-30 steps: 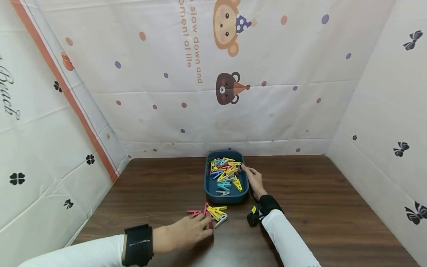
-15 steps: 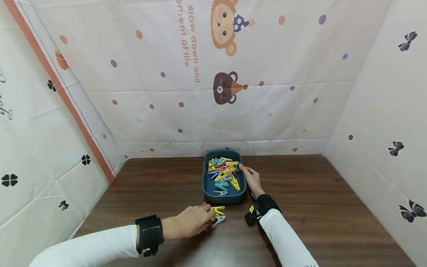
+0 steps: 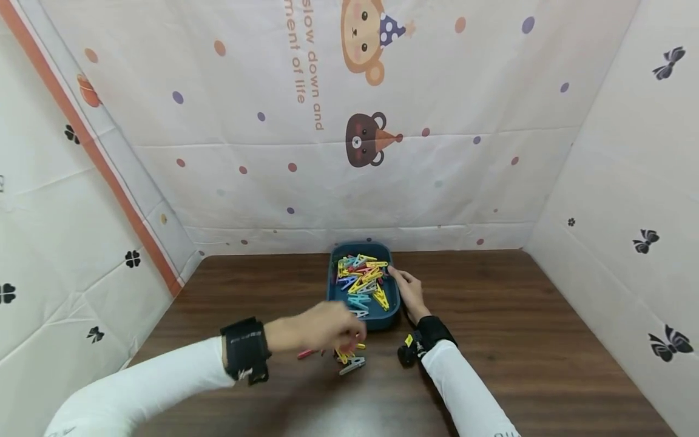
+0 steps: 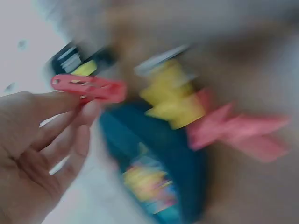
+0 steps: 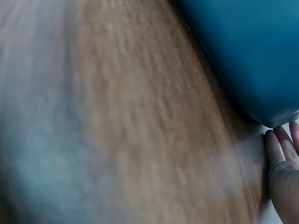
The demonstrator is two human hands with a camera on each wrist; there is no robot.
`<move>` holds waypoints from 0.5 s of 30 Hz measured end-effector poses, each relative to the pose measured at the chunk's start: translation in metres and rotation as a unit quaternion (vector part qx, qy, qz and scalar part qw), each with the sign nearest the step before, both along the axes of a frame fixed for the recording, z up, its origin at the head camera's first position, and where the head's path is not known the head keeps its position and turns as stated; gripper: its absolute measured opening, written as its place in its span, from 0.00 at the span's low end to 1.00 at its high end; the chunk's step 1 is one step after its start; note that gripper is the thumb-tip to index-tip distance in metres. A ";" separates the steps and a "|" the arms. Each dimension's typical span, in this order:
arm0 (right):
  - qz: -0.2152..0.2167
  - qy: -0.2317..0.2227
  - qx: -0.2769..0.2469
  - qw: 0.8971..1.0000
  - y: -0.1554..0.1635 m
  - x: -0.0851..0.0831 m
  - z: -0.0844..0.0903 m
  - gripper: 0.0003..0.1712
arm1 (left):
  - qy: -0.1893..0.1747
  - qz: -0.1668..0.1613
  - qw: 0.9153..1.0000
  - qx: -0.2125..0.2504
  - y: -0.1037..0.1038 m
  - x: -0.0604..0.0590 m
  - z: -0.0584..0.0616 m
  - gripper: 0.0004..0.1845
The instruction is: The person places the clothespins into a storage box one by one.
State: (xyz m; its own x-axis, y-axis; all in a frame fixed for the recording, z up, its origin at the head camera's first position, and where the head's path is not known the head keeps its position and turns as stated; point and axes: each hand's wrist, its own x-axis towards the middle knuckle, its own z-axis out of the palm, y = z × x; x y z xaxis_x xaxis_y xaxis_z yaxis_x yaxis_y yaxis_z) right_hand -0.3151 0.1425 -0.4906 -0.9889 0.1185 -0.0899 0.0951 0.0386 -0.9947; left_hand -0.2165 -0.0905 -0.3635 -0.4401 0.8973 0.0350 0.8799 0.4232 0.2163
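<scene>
The left hand (image 3: 322, 331) is raised just above the table (image 3: 519, 340), blurred in the head view, and the wrist view shows its thumb and fingertips (image 4: 81, 105) pinching a red clothes peg (image 4: 88, 87) by one end, the other fingers loosely bent below it. Directly under and just beyond this hand lies a small heap of loose pegs (image 3: 346, 357) on the wood: yellow ones, a pale grey one at the near edge, and a pink one (image 3: 307, 353) sticking out toward the wrist side. Past the hand's fingertips stands a blue tray (image 3: 334, 290), close to the heap but not touching it as far as the head view shows, and it is filled with a jumble of yellow, teal, pink and grey pegs (image 3: 363, 280). The right hand (image 3: 408, 292) rests against the tray's right-hand wall, fingers nearly straight and laid along the rim, holding nothing; its wrist view shows fingertips (image 5: 280, 144) beside the tray's outer wall. A black wrist strap with a small camera (image 3: 406, 352) sits just behind that hand, and a black band (image 3: 246, 352) wraps the left forearm over a white sleeve
</scene>
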 end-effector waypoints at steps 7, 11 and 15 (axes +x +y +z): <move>0.003 0.024 -0.005 1.000 0.000 -0.005 0.003 0.37 | 0.079 0.102 0.990 0.057 0.049 -0.109 0.075 0.09; -0.002 0.025 0.004 1.000 0.004 -0.001 0.000 0.35 | 0.044 0.201 0.978 0.015 0.078 -0.162 0.067 0.10; 0.002 0.019 0.002 1.000 0.002 0.003 -0.002 0.34 | -0.012 0.288 0.957 -0.033 0.099 -0.184 0.030 0.10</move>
